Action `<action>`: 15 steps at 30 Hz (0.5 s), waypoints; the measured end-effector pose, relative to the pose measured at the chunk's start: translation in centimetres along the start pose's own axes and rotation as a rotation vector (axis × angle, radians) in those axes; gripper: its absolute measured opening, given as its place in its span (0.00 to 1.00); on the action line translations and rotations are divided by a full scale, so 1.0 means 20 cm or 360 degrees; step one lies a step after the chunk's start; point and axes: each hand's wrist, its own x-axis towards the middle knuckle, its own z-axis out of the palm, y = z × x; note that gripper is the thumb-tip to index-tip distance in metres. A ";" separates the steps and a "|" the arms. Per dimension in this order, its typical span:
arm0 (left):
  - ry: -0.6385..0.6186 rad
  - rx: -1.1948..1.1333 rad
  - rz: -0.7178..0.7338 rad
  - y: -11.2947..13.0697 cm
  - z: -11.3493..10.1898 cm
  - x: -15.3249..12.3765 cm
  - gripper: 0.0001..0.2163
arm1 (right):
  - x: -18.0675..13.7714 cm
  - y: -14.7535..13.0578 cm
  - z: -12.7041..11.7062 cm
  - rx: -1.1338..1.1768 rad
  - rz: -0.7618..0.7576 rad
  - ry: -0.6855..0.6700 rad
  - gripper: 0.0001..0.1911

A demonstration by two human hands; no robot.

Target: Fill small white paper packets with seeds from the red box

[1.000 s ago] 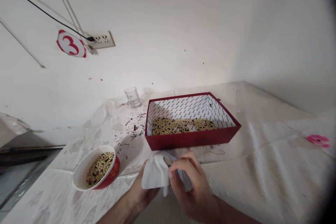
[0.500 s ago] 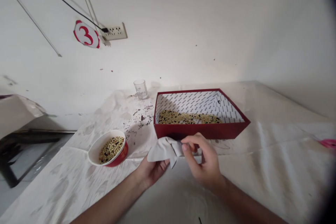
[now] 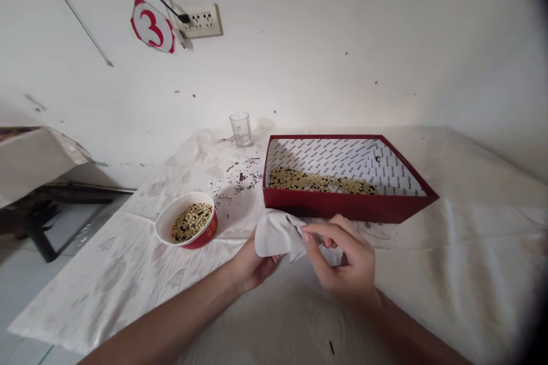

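Note:
Both my hands hold a small white cloth [image 3: 278, 235] just above the table, in front of the red box. My left hand [image 3: 252, 265] grips it from below, its fingers mostly hidden under the fabric. My right hand [image 3: 346, 259] pinches the cloth's right edge between thumb and fingers. The red box [image 3: 346, 204], patterned white inside, holds a layer of mixed yellow and dark beans. A red-and-white bowl [image 3: 188, 225] of the same beans stands to the left of my hands.
A small clear glass [image 3: 241, 128] stands by the wall behind scattered dark bits [image 3: 235, 179]. A white sheet [image 3: 449, 251] covers the table. On the wall are a red number 3 sign [image 3: 153, 25] and a socket [image 3: 203, 20]. Another table [image 3: 34, 154] stands at left.
The view has shifted, so box and bowl sit further right and higher. My hands stay together on the cloth, working it in front of the box.

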 end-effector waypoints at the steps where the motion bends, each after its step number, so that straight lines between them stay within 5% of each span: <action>1: -0.0018 0.0000 0.0002 0.00 0.00 0.00 0.10 | 0.00 0.00 0.00 -0.0016 0.0028 0.0022 0.10; 9: -0.0031 0.0028 0.0141 0.00 0.01 0.01 0.11 | 0.00 0.03 0.00 -0.0176 -0.0012 -0.0013 0.08; 15: 0.0014 0.0133 0.0222 -0.01 0.02 -0.01 0.16 | -0.01 0.08 0.02 -0.0398 -0.0255 -0.0085 0.11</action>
